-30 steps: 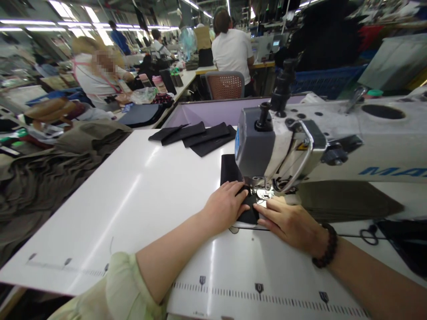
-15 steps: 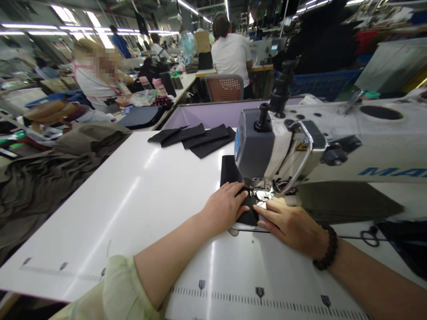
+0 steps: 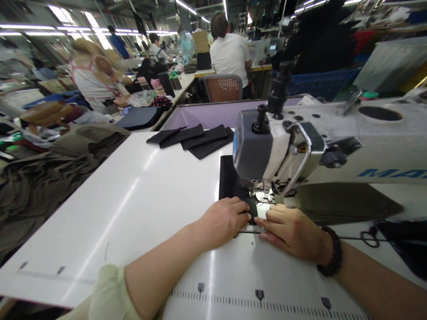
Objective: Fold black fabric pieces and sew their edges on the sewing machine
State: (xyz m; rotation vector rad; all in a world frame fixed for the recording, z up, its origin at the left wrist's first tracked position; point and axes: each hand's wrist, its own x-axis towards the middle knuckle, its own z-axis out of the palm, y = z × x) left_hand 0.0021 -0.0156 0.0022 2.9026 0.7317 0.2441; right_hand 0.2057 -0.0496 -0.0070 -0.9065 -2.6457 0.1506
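A black fabric piece lies flat under the head of the sewing machine, its near end at the lit needle plate. My left hand is on the near left part of the fabric, fingers bent and drawn together on its edge; the fingertips partly hide the cloth. My right hand rests on the machine bed just right of the fabric, fingers stretched out and index fingertip at the fabric's near right edge. Nothing shows in its grip. A dark beaded bracelet circles the right wrist.
Several folded black pieces lie at the table's far edge. Olive fabric pieces are stacked beneath the machine arm. Scissors lie at the right. Crumpled brown cloth borders the table's left side. A co-worker sits ahead.
My left hand has slid back toward me along the fabric, and its fingers have curled in. My right hand has moved slightly nearer to me. The fabric looks almost unmoved.
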